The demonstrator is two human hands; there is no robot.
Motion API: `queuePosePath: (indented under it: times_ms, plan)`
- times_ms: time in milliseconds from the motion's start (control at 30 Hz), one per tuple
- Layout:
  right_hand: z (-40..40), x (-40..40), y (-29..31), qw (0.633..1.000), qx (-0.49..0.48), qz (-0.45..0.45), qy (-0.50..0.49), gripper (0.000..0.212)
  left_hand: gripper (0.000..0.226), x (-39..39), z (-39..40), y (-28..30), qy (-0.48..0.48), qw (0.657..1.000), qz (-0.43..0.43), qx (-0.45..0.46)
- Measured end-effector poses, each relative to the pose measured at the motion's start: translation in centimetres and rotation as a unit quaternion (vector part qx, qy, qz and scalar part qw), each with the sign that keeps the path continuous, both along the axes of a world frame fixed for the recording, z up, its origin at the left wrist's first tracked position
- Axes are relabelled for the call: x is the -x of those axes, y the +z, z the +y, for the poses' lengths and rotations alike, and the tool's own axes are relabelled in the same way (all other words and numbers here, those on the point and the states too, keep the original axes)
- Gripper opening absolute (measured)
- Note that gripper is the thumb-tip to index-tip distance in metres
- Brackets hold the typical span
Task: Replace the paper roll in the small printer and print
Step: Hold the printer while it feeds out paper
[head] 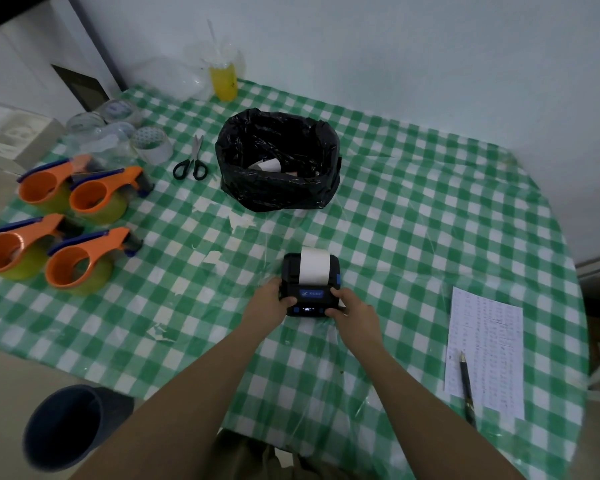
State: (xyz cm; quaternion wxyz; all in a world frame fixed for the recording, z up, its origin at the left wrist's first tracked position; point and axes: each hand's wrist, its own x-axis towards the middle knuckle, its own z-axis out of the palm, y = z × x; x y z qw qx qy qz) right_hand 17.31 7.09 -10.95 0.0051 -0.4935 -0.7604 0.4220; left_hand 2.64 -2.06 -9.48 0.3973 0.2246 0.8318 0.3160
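Note:
The small black printer (310, 293) sits on the green checked tablecloth near the table's middle. A strip of white paper (314, 265) comes out of its slot and lies over its back. Its front panel display is lit. My left hand (271, 299) holds the printer's left side, thumb on the front left corner. My right hand (352, 308) holds its right side, thumb by the front buttons. An old paper roll (267, 165) lies inside the black bin bag.
A bin lined with a black bag (278, 161) stands behind the printer. Scissors (191, 161), several orange tape dispensers (80, 233) and tape rolls (151, 143) are at left. A printed sheet (485, 351) with a pen (466, 386) lies at right. A grey bucket (63, 427) stands on the floor.

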Motion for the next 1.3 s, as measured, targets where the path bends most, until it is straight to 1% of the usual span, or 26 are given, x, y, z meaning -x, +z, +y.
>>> queuePosePath:
  times_ms: [1300]
  plan:
    - [-0.03, 0.05, -0.16, 1.000, 0.015, 0.001, -0.017, 0.039, 0.037, 0.09, -0.15, 0.07, 0.002, 1.000, -0.014, -0.003]
